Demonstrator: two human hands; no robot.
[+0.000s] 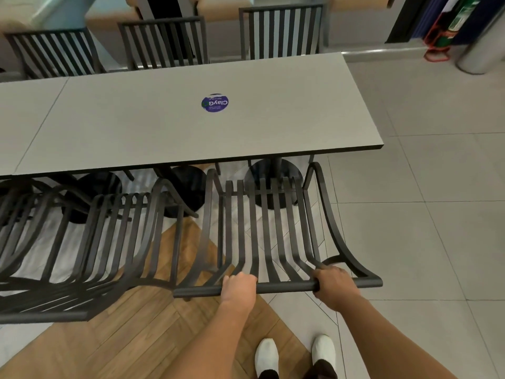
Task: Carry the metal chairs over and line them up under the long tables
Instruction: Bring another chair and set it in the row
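A dark slatted metal chair [273, 231] stands in front of me at the near edge of the long grey table [153, 124], its seat partly under the tabletop. My left hand [238, 289] and my right hand [334, 287] both grip the chair's top back rail, left of centre and right of centre. A second dark metal chair [109, 242] sits beside it on the left, also against the table. Three more slatted chairs [281, 31] line the table's far side.
Round black table bases [273, 179] stand under the tabletop. A purple round sticker [215, 102] lies on the table. A metal pillar [483, 45] and a red stand [437, 53] are at the far right. Open tiled floor extends to the right.
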